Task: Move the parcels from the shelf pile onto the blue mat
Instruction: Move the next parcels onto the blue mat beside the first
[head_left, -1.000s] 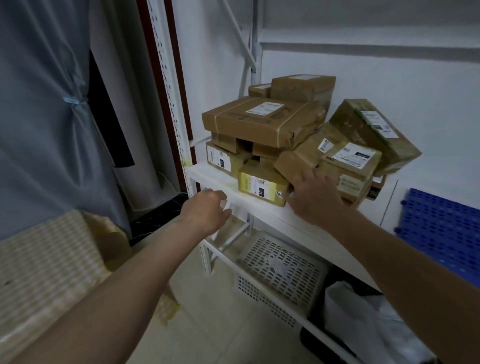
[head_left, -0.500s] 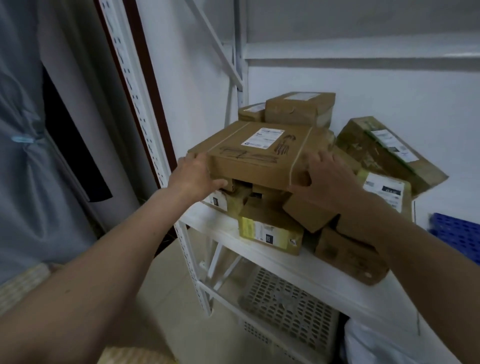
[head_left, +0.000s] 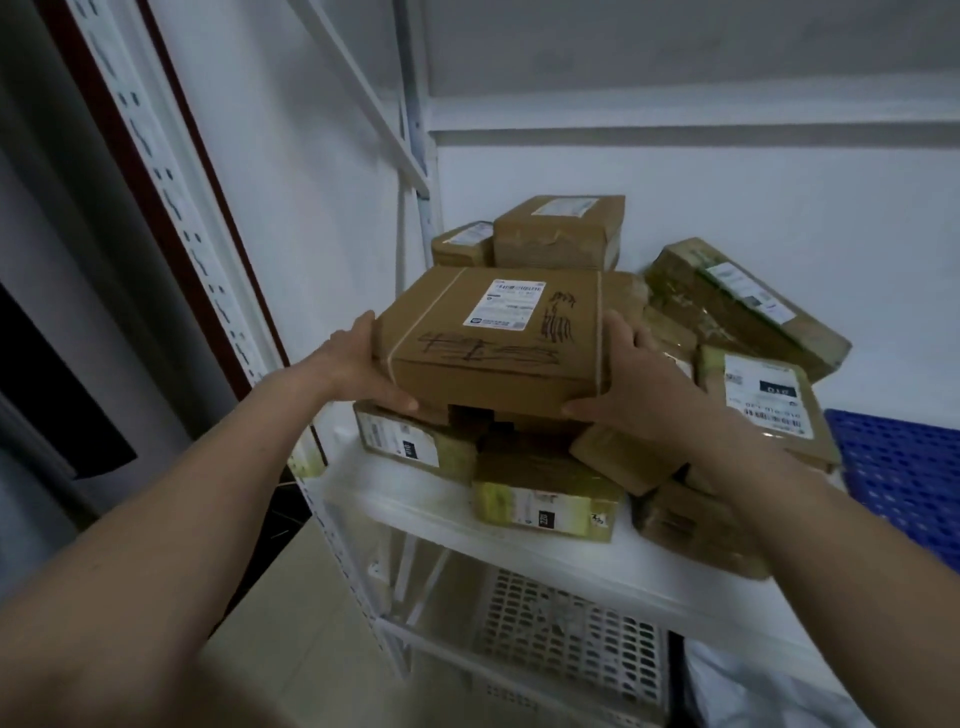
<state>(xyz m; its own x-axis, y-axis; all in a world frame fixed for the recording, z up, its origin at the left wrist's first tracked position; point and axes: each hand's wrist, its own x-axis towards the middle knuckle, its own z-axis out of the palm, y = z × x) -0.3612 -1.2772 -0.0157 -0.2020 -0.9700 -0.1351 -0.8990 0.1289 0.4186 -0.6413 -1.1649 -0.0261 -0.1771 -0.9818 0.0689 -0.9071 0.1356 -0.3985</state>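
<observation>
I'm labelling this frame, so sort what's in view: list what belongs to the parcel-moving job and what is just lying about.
Belongs to the job:
- flat parcel, gripped at its sides by the left hand and right hand
- parcel pile on the shelf
- blue mat, at the right edge

Just lying about:
- white perforated basket on the lower level
- white bag at the bottom right

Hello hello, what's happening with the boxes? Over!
Left hand and right hand grip the big flat parcel, one on each side. It sits atop the shelf pile. Blue mat at right, none there yet.
</observation>
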